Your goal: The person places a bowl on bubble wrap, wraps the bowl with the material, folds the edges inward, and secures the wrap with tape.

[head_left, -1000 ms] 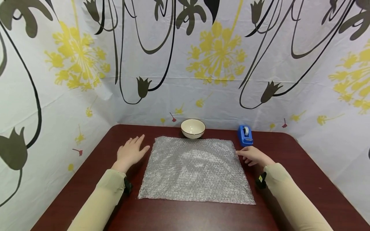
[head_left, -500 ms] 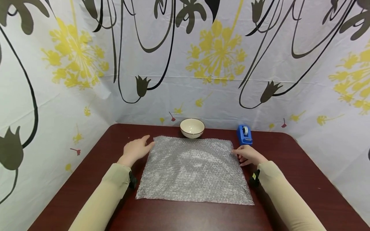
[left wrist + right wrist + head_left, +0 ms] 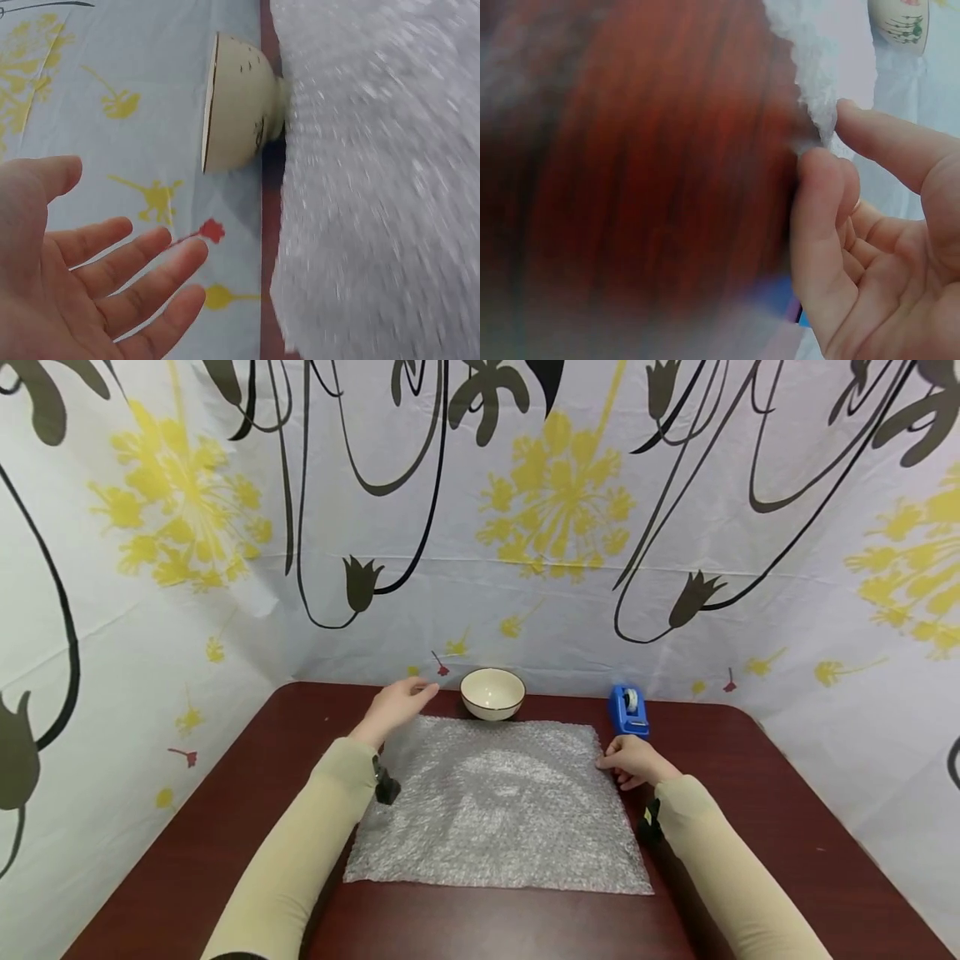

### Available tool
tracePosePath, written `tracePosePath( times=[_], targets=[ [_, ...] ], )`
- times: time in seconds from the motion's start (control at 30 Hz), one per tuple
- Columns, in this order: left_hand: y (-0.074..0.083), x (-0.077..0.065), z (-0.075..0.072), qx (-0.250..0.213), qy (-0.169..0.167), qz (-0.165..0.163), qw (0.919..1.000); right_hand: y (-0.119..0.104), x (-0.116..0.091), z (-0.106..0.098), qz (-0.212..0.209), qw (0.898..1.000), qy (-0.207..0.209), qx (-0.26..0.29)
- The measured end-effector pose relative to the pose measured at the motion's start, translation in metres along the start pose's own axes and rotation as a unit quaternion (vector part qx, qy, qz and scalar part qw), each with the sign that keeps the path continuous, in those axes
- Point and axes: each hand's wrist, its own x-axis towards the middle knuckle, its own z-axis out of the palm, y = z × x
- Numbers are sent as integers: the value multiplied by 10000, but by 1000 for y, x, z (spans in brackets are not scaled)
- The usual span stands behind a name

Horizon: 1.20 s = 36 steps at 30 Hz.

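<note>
A sheet of clear bubble wrap [image 3: 502, 810] lies flat across the table. Behind its far edge stands a cream bowl [image 3: 492, 695] with a dark rim; the left wrist view shows small markings on the bowl's side [image 3: 240, 105]. My left hand [image 3: 397, 706] hovers over the sheet's far left corner, left of the bowl and apart from it, its fingers loosely spread and holding nothing. At the sheet's right edge, my right hand [image 3: 633, 760] pinches the bubble wrap [image 3: 810, 75] between thumb and forefinger.
A blue tape dispenser [image 3: 628, 710] with a roll of tape stands at the back right, just beyond my right hand. The dark red table [image 3: 720, 760] ends against a patterned cloth [image 3: 420, 610] hung behind and at both sides.
My left hand has moved right and away from me, from beside the sheet toward the bowl. My right hand has shifted slightly left onto the sheet's edge.
</note>
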Motion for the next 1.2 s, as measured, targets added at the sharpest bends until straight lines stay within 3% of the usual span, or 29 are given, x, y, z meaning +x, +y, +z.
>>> tracePosePath(
  times=[0.2, 0.47, 0.67, 0.83, 1.07, 1.2],
  targets=[
    [8, 26, 17, -962, -348, -227, 9945, 0, 3, 2, 82, 9998, -63, -151],
    [8, 51, 43, -1929, -396, -754, 9775, -4, 5, 9, 84, 9997, -146, -199],
    [3, 59, 64, -2507, -509, -1207, 9592, -3, -2, 13, 120, 9997, -127, -190],
    [6, 68, 77, -2926, -660, -1309, 9449, 1, -3, 11, 156, 9995, 17, -258],
    [12, 80, 87, -3626, -854, -1489, 9160, 1, 0, 4, -4, 9994, 49, -349],
    [16, 89, 94, -3843, -897, -1501, 9065, -2, -2, -2, 62, 9994, 71, -326]
  ],
)
